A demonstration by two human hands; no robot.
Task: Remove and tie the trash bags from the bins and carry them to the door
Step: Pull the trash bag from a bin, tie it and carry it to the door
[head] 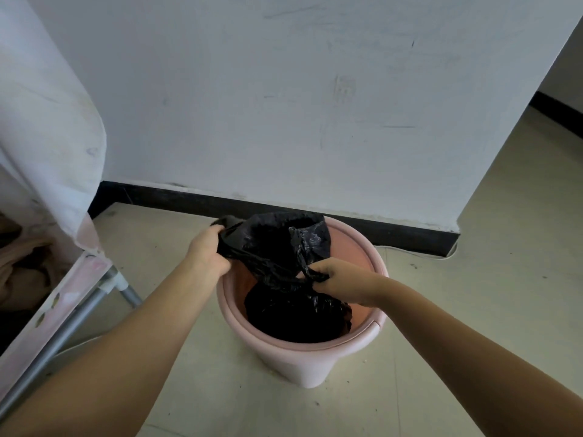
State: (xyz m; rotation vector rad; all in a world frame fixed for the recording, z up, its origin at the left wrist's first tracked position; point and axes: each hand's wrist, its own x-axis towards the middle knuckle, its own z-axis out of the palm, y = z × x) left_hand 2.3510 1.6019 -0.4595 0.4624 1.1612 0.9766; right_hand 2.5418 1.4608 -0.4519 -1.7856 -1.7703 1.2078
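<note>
A round pink bin point(303, 361) stands on the tiled floor close to the white wall. A black trash bag point(277, 247) sits inside it, its top pulled loose above the rim while its lower part rests deep in the bin. My left hand point(206, 250) grips a bunched edge of the bag at the bin's left rim. My right hand point(334, 279) pinches another strip of the bag over the middle of the bin. The bag's contents are hidden.
A white wall with a black skirting board point(315, 216) runs right behind the bin. At left stands a metal-framed rack point(79, 313) draped in pale fabric. A white cable point(441, 253) lies along the floor at right, beside an opening past the wall corner.
</note>
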